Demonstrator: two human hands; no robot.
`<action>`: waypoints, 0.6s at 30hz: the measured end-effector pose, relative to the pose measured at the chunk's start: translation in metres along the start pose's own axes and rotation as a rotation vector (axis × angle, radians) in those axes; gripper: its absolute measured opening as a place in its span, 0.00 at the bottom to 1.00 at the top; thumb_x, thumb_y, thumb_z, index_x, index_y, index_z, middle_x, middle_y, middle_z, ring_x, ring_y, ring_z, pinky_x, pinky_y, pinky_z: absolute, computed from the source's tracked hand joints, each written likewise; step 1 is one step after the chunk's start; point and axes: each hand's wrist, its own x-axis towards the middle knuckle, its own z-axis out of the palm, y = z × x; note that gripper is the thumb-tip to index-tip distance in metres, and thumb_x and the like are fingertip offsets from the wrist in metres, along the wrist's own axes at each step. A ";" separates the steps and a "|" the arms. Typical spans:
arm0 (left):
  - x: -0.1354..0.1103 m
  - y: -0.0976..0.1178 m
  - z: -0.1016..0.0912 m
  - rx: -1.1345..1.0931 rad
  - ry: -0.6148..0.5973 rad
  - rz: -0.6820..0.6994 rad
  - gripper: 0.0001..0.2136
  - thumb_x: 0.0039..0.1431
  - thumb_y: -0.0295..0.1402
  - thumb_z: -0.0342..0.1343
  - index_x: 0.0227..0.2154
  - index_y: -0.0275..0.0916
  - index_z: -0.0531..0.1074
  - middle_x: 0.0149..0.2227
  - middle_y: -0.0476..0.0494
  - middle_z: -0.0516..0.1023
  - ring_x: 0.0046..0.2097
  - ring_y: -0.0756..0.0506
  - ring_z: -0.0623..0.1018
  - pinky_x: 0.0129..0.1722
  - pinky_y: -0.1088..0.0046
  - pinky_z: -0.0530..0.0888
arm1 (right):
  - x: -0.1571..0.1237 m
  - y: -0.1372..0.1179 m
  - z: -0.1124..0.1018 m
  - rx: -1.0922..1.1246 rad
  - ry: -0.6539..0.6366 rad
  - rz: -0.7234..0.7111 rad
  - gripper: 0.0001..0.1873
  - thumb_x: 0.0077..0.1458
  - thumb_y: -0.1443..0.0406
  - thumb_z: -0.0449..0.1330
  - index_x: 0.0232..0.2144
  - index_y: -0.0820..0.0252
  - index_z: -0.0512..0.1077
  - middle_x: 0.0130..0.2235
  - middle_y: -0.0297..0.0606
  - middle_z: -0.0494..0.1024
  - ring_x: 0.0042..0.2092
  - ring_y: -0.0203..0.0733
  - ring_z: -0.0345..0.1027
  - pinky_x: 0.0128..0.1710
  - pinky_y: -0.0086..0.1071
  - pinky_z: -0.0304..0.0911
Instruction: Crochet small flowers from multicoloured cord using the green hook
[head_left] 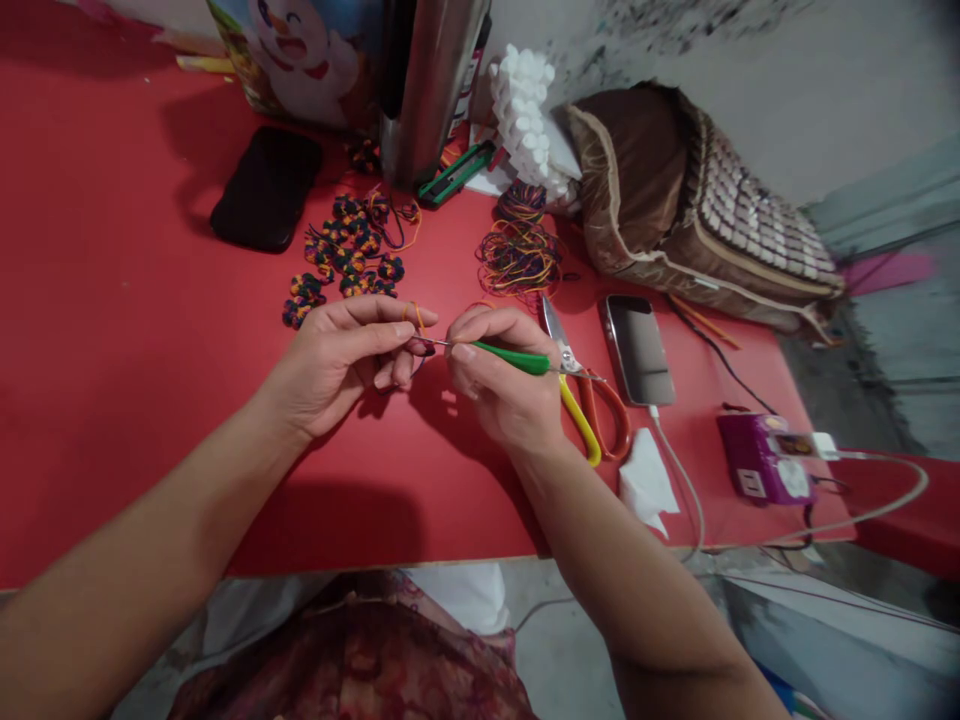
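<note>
My right hand is closed around a crochet hook with a green handle, its thin metal shaft pointing left. My left hand pinches a strand of yarn, orange and dark, looped over the forefinger. The hook's tip meets the yarn at the left thumb and fingertips; the stitch there is too small to make out. Just beyond the left hand lie several small crocheted pieces in orange and dark colours. A loose tangle of multicoloured yarn rests beyond the right hand.
Scissors with yellow and orange handles lie right of my right hand. Beyond them are a charging phone, white tissue and a purple power box. A black phone, green cutter, metal flask and brown cushion stand farther back.
</note>
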 end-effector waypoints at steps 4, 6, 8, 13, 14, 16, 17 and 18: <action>-0.001 0.002 0.001 0.040 0.027 -0.005 0.03 0.52 0.24 0.68 0.30 0.31 0.86 0.23 0.44 0.81 0.21 0.52 0.76 0.19 0.80 0.67 | 0.000 -0.001 -0.001 -0.021 0.004 0.003 0.07 0.51 0.68 0.77 0.32 0.55 0.84 0.29 0.28 0.79 0.21 0.29 0.64 0.17 0.24 0.55; 0.000 0.002 0.001 0.058 0.052 -0.012 0.03 0.55 0.26 0.67 0.29 0.31 0.85 0.23 0.45 0.80 0.20 0.52 0.76 0.19 0.79 0.67 | 0.000 -0.001 -0.002 -0.024 0.002 0.006 0.07 0.51 0.68 0.77 0.32 0.55 0.84 0.29 0.28 0.79 0.21 0.29 0.63 0.17 0.24 0.55; 0.001 0.001 0.001 0.065 0.056 -0.009 0.04 0.56 0.25 0.67 0.28 0.32 0.85 0.23 0.45 0.79 0.20 0.52 0.76 0.18 0.80 0.66 | 0.001 -0.002 -0.002 -0.031 -0.015 0.012 0.06 0.51 0.68 0.77 0.32 0.55 0.84 0.29 0.29 0.79 0.21 0.29 0.63 0.18 0.25 0.55; 0.003 -0.002 -0.001 0.050 0.027 0.000 0.03 0.50 0.21 0.68 0.28 0.31 0.86 0.20 0.44 0.80 0.19 0.52 0.75 0.17 0.82 0.66 | 0.001 -0.003 -0.002 -0.052 -0.037 0.046 0.08 0.50 0.65 0.78 0.30 0.56 0.82 0.29 0.30 0.79 0.21 0.28 0.60 0.19 0.26 0.57; 0.003 -0.002 -0.002 0.044 0.028 -0.005 0.04 0.49 0.20 0.68 0.28 0.31 0.86 0.19 0.44 0.79 0.19 0.52 0.76 0.17 0.82 0.66 | 0.001 -0.003 -0.002 -0.052 -0.039 0.052 0.08 0.50 0.65 0.78 0.30 0.56 0.82 0.29 0.30 0.79 0.21 0.28 0.60 0.19 0.26 0.57; 0.002 -0.001 -0.002 0.031 0.031 -0.022 0.05 0.48 0.19 0.67 0.28 0.31 0.86 0.19 0.45 0.79 0.19 0.52 0.76 0.18 0.82 0.68 | 0.002 -0.004 -0.002 -0.050 -0.042 0.058 0.08 0.49 0.65 0.78 0.30 0.57 0.82 0.29 0.30 0.80 0.21 0.28 0.59 0.18 0.26 0.56; 0.002 0.000 -0.002 0.022 0.030 -0.030 0.05 0.47 0.19 0.67 0.28 0.31 0.86 0.19 0.45 0.79 0.19 0.52 0.76 0.18 0.82 0.68 | 0.002 -0.004 -0.002 -0.047 -0.042 0.060 0.08 0.48 0.65 0.78 0.30 0.57 0.82 0.30 0.30 0.80 0.21 0.28 0.59 0.18 0.26 0.56; 0.001 0.000 -0.002 0.012 0.028 -0.038 0.06 0.47 0.18 0.67 0.28 0.31 0.86 0.19 0.45 0.79 0.19 0.52 0.76 0.18 0.82 0.68 | 0.002 -0.004 -0.002 -0.042 -0.040 0.061 0.08 0.48 0.66 0.78 0.29 0.57 0.82 0.30 0.30 0.80 0.21 0.28 0.60 0.18 0.25 0.56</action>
